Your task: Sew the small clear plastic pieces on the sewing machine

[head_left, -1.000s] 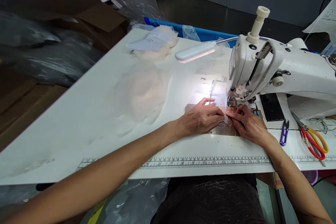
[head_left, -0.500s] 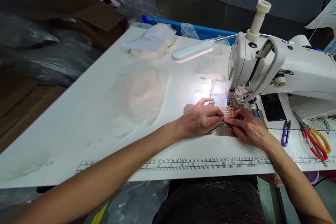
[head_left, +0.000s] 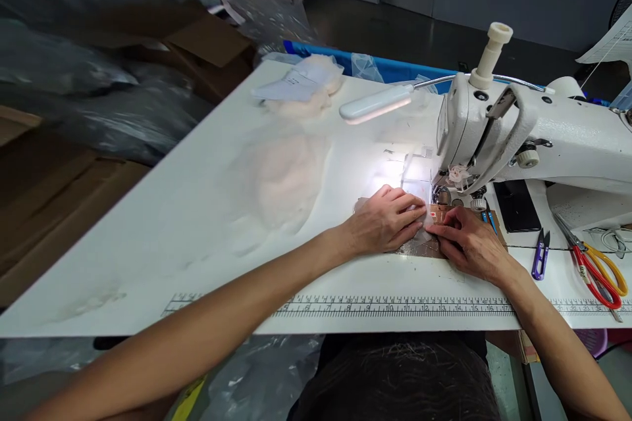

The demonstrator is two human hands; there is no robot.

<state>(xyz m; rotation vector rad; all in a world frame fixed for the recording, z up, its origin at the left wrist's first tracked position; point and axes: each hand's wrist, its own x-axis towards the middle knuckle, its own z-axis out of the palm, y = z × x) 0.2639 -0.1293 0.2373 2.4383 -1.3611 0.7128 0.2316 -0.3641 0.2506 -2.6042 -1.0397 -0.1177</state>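
Note:
A piece of sheer white fabric [head_left: 419,192] lies under the sewing machine's needle area, on the machine bed. My left hand [head_left: 390,218] rests over it from the left, fingers close together and bent, their tips holding the fabric. Close by on the right, my right hand [head_left: 467,240] pinches the fabric's near edge between thumb and index finger. The fingertips of both hands almost meet just in front of the presser foot [head_left: 439,195]. Beneath them a brown taped patch [head_left: 419,248] covers the bed. Part of the fabric is hidden by my left hand.
The white sewing machine [head_left: 557,135] stands at right, with a lamp [head_left: 378,104] reaching left. Purple snips [head_left: 541,255], scissors [head_left: 600,270] and a black phone [head_left: 517,205] lie right of my hands. Sheer pale fabric pieces [head_left: 284,174] lie left; cardboard boxes [head_left: 64,204] stand beyond the table edge.
My left index finger, lifted before, now lies down with the other fingers on the fabric. My right hand keeps its pinch. The camera view has shifted slightly.

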